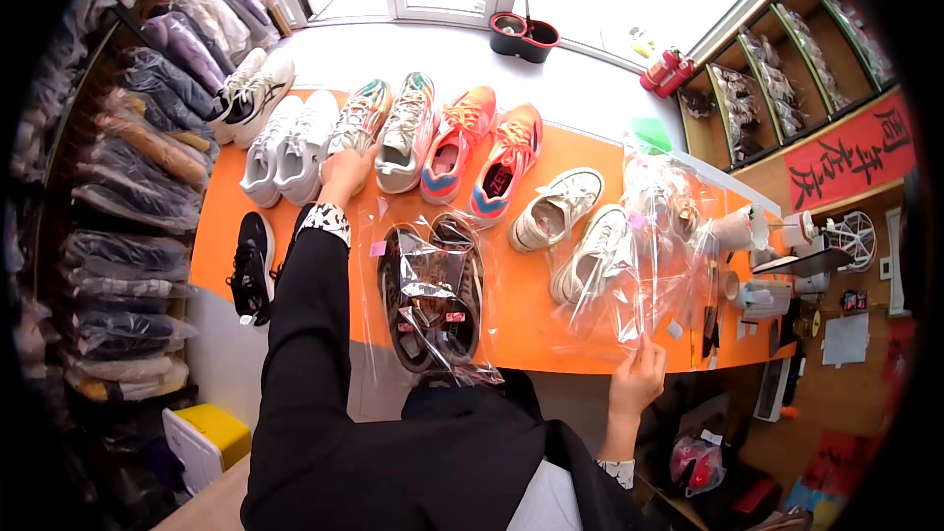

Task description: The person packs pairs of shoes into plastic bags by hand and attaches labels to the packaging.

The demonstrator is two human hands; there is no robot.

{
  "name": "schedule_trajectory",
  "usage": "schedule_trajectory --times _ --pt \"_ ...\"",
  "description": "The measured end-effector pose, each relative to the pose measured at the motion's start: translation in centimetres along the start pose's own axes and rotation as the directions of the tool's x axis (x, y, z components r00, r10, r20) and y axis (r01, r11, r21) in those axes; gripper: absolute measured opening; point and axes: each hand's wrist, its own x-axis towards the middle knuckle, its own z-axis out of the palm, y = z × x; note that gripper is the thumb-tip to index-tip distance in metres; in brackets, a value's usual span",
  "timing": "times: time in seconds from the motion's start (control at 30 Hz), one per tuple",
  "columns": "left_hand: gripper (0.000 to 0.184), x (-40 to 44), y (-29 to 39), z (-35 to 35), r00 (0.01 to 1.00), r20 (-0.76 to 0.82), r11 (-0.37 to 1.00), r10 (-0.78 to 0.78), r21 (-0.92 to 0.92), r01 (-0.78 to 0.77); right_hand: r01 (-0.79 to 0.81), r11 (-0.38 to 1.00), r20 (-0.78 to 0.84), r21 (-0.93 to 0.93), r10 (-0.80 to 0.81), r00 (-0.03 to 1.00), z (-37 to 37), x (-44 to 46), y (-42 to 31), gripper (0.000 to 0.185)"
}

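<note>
My left hand (346,175) reaches across the table, its fingers closed at the heel of a multicoloured sneaker (360,118). The matching sneaker (405,128) stands just right of it. Near the table's front edge, my right hand (637,379) pinches the edge of a clear plastic bag (639,280). That bag spreads partly over a cream sneaker (588,256); another cream sneaker (558,208) stands beside it. Right in front of me, a pair of dark shoes (401,300) lies inside clear plastic wrap. Part of a black shoe is hidden behind my left sleeve.
White sneakers (307,152) and coral sneakers (506,162) line the orange tabletop (531,320). A black sneaker (254,265) sits at left. Bagged clothes fill shelves (138,256) on the left. Tools and a white fan (851,241) are at right. A mop bucket (524,37) stands beyond.
</note>
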Motion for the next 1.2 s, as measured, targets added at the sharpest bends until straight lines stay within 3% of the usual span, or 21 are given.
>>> schedule_trajectory --times 0.07,0.1,0.17,0.23,0.27,0.37,0.47,0.5,0.53,0.6,0.67,0.73,0.8,0.9,1.0,1.1,1.2 --pt "0.057 0.6 1.5 -0.2 0.999 0.044 1.000 -0.027 -0.003 0.027 -0.054 0.998 -0.002 -0.011 0.054 0.999 0.1 -0.4 -0.4 0.029" --pt "0.058 1.6 1.5 0.3 0.997 0.060 0.998 -0.047 -0.035 0.049 -0.156 0.986 -0.020 0.053 0.157 0.987 0.2 -0.7 -0.6 0.029" --pt "0.040 2.9 2.0 1.6 0.995 0.003 0.993 -0.099 -0.063 0.099 -0.265 0.958 -0.041 0.111 0.270 0.962 0.1 -0.9 -0.9 0.030" --pt "0.035 3.6 2.6 2.0 0.994 -0.041 0.993 -0.097 -0.069 0.094 -0.163 0.976 -0.181 0.143 0.187 0.965 0.0 -0.4 -1.4 0.025" --pt "0.033 3.7 2.7 2.2 0.992 -0.061 0.990 -0.111 -0.100 0.104 -0.174 0.976 -0.189 0.134 0.198 0.962 -0.2 -0.2 -1.5 0.025" --pt "0.032 4.1 1.8 2.8 0.983 -0.135 0.983 -0.127 -0.153 0.106 0.043 0.995 -0.255 0.088 -0.019 0.967 -1.2 1.9 -2.8 0.016" --pt "0.035 6.9 -1.5 3.9 0.961 -0.267 0.988 -0.071 -0.154 0.030 0.095 0.990 -0.246 0.108 -0.066 0.967 -1.8 3.1 -2.2 0.015" --pt "0.034 5.1 -1.2 1.7 0.946 -0.318 0.980 -0.056 -0.200 -0.010 0.109 0.985 -0.238 0.135 -0.075 0.968 -2.0 3.4 -1.8 0.015" --pt "0.033 5.2 -2.5 1.1 0.907 -0.421 0.989 0.023 -0.124 -0.083 0.094 0.981 -0.238 0.168 -0.052 0.970 -1.9 3.7 -1.5 0.014" --pt "0.027 5.1 -5.0 -0.7 0.818 -0.566 0.978 0.106 -0.090 -0.189 -0.026 0.949 -0.214 0.314 0.097 0.972 -1.0 3.9 -0.6 0.009" --pt "0.020 3.2 -7.4 -4.7 0.833 -0.514 0.936 0.204 -0.146 -0.319 -0.119 0.902 -0.146 0.414 0.195 0.970 -0.8 4.5 -0.6 0.011" --pt "0.015 2.1 -11.7 -8.4 0.873 -0.346 0.697 0.343 -0.529 -0.484 -0.130 0.883 -0.139 0.451 0.213 0.967 -0.3 4.8 -0.2 0.010" --pt "0.015 -10.2 -4.2 -14.6 0.835 -0.383 0.460 0.396 -0.705 -0.541 -0.126 0.858 -0.130 0.498 0.218 0.967 0.0 5.5 0.1 0.009" --pt "0.016 -21.9 1.3 -17.8 0.800 -0.296 0.328 0.522 -0.796 -0.509 -0.053 0.842 -0.187 0.537 0.180 0.966 0.5 6.0 0.5 0.008" --pt "0.017 -29.3 5.6 -17.7 0.752 -0.022 0.389 0.658 -0.846 -0.365 -0.029 0.812 -0.172 0.583 0.158 0.972 0.4 6.6 0.8 0.007" --pt "0.018 -31.8 8.8 -15.7 0.690 0.289 0.588 0.663 -0.772 -0.241 0.032 0.804 -0.180 0.594 0.094 0.979 0.3 6.9 1.7 0.008" --pt "0.028 -29.9 7.7 -11.4 0.611 0.487 0.754 0.623 -0.582 -0.305 0.138 0.806 -0.220 0.575 -0.010 0.976 -0.1 7.2 2.6 0.009"
